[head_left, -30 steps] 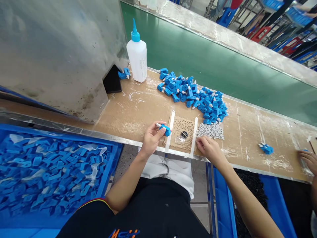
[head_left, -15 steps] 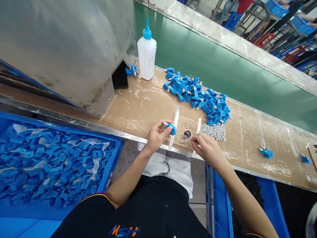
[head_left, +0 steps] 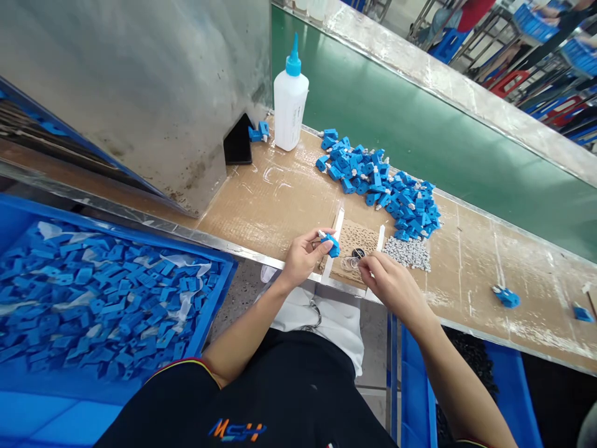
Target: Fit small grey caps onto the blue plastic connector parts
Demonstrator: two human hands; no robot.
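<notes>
1. In the fingers of the left hand [head_left: 303,258], pinched thumb to fingertip: a small, white-tipped blue plastic block [head_left: 333,247], above the brown cardboard-covered tabletop [head_left: 261,214].
2. Bunched nearly closed, fingers of the right hand [head_left: 386,275]; impossible to tell whether gripping anything.
3. Could drop the block through a loosened pinch.
4. Could tip the round black cap [head_left: 358,252] or clear round dish [head_left: 347,264], just beside the right fingertips, by knuckling in low.
5. Left wrist angled inward; right palm down, forearm slanting in.

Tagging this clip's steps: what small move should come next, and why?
Probably lifting the thin stick with the right hand: that hand is at its end, though a grip is unclear, and the left hand holds a blue part nearby.
</notes>
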